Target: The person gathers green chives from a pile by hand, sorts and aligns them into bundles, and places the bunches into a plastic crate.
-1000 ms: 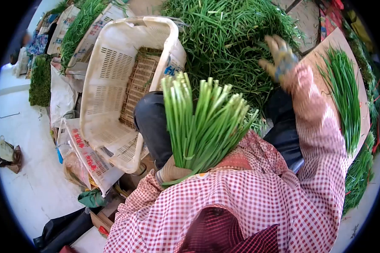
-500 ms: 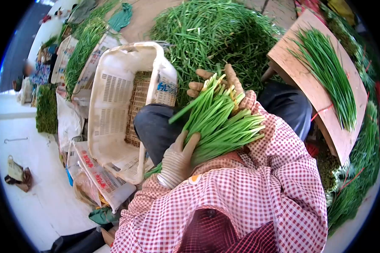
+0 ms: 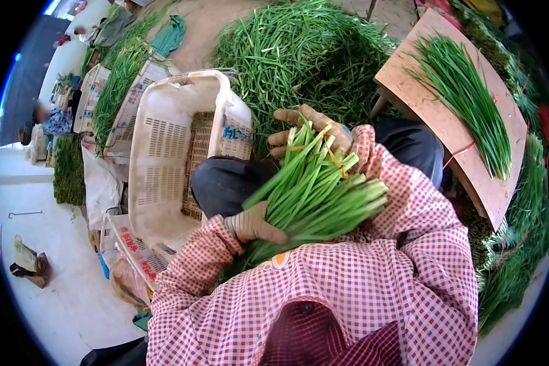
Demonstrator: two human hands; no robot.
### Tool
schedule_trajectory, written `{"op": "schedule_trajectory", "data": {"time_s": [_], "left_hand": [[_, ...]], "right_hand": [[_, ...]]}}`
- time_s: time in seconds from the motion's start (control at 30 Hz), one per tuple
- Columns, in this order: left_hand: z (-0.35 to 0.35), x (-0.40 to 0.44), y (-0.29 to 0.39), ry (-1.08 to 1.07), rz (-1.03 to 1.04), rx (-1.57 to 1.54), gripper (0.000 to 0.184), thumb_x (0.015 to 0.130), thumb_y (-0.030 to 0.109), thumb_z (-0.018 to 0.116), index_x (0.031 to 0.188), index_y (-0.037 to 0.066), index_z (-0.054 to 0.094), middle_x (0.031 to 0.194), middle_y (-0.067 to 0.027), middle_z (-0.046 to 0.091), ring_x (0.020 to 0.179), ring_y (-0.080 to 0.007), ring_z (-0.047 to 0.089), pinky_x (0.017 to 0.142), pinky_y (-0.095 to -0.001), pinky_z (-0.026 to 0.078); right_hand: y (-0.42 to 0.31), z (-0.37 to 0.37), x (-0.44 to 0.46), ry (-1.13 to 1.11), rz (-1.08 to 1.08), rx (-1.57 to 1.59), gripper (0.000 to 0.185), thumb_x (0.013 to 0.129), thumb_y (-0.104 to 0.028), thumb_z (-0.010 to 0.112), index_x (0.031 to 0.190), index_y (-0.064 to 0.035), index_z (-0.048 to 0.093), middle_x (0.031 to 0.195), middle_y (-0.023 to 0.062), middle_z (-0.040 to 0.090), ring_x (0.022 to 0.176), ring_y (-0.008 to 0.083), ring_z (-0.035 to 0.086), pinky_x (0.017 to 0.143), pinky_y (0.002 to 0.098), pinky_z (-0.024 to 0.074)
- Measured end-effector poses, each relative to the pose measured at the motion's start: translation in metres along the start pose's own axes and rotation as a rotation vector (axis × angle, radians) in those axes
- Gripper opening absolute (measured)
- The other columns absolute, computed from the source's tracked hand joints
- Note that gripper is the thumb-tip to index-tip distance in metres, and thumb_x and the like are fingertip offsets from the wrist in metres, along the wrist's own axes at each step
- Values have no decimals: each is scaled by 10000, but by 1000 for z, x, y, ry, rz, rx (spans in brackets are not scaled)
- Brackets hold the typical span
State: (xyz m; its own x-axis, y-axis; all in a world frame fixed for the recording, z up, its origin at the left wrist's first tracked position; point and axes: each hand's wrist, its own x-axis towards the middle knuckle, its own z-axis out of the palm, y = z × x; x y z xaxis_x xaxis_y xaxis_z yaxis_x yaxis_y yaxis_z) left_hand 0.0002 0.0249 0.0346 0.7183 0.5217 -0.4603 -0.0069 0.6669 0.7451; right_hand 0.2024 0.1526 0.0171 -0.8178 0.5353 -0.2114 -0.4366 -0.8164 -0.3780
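Green garlic chives lie in a thick bunch across my lap, their pale cut ends fanned to the upper right. A thin yellow band shows among the stalks near those ends. My left hand, in a dirty knitted glove, grips the leafy side of the bunch from the left. My right hand, also gloved, cradles the cut ends from beneath and behind, its fingers poking out loosely past the stalks. Part of its palm is hidden. The lower stalks are blurred.
A white plastic crate stands at my left knee. Ahead is a heap of loose chives. On a wooden board to the right lies another bunch, with a red tie nearby. More chives line the far right.
My left hand has shifted left and turned, its fingers now lying across the bunch. The lower cut ends have spread slightly rightward. My right hand stays at the upper ends.
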Motion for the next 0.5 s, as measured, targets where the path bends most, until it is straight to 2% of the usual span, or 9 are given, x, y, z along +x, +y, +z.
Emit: {"op": "schedule_trajectory", "data": {"time_s": [0.03, 0.07, 0.13, 0.2, 0.27, 0.33, 0.4, 0.47, 0.5], "left_hand": [[10, -1, -6, 22, 11, -157, 942, 650, 189, 851, 1411, 24, 321, 1378, -119, 448, 1274, -245, 412, 1080, -358, 312], [21, -3, -4, 45, 22, -308, 915, 652, 166, 841, 1402, 21, 338, 1353, -132, 478, 1251, -258, 446, 1074, -365, 330], [27, -8, -9, 108, 76, -380, 863, 663, 128, 815, 1386, 13, 357, 1340, -145, 489, 1225, -269, 475, 1062, -379, 355], [35, -11, -12, 184, 138, -461, 813, 675, 90, 790, 1370, 5, 377, 1327, -159, 501, 1200, -281, 504, 1050, -394, 380], [46, -11, -11, 318, 202, -544, 758, 678, 36, 748, 1347, -9, 393, 1321, -168, 504, 1180, -290, 522, 1027, -409, 412], [45, -11, -15, 359, 192, -514, 731, 686, 41, 753, 1331, -7, 412, 1297, -160, 524, 1165, -284, 534, 1011, -403, 430], [47, -10, -14, 405, 204, -479, 715, 694, 38, 754, 1325, -5, 420, 1280, -158, 538, 1159, -282, 536, 1006, -403, 433], [50, -11, -13, 434, 204, -465, 706, 697, 48, 764, 1317, -3, 430, 1270, -155, 544, 1151, -280, 540, 1001, -402, 438], [51, -11, -13, 474, 206, -462, 708, 695, 54, 769, 1315, -1, 432, 1262, -150, 550, 1141, -277, 545, 995, -399, 441]], "right_hand": [[-10, 4, -9, 179, -27, -346, 626, 937, -569, 384, 1364, -112, 425, 1158, 206, 601, 1038, 310, 598, 833, 428, 507], [-21, -12, -12, 325, -49, -518, 684, 907, -628, 389, 1365, -122, 424, 1231, 195, 543, 1130, 281, 527, 860, 426, 476], [-51, -14, -39, 420, -54, -389, 711, 882, -644, 423, 1356, -114, 431, 1257, 176, 513, 1193, 266, 461, 897, 435, 450], [-62, -13, -64, 387, -106, -542, 660, 872, -584, 511, 1329, -112, 457, 1230, 143, 531, 1154, 259, 499, 890, 428, 456], [-57, -9, -72, 232, -109, -818, 556, 841, -498, 634, 1223, -104, 545, 1174, 105, 579, 1112, 217, 544, 883, 409, 468], [-57, 16, -72, 144, -112, -1630, 542, 840, -510, 625, 1185, -94, 577, 1127, 111, 611, 1120, 202, 542, 898, 381, 468], [-36, 26, -60, 139, -275, -1902, 437, 833, -454, 648, 1051, -75, 644, 954, 99, 647, 922, 251, 617, 811, 379, 494], [-16, 17, -49, 157, -575, -1841, 301, 817, -348, 681, 921, -65, 677, 834, 93, 639, 837, 277, 616, 775, 389, 488], [-13, 14, -46, 153, -580, -1842, 301, 817, -348, 681, 921, -65, 677, 834, 93, 639, 837, 277, 616, 775, 389, 488]]}}
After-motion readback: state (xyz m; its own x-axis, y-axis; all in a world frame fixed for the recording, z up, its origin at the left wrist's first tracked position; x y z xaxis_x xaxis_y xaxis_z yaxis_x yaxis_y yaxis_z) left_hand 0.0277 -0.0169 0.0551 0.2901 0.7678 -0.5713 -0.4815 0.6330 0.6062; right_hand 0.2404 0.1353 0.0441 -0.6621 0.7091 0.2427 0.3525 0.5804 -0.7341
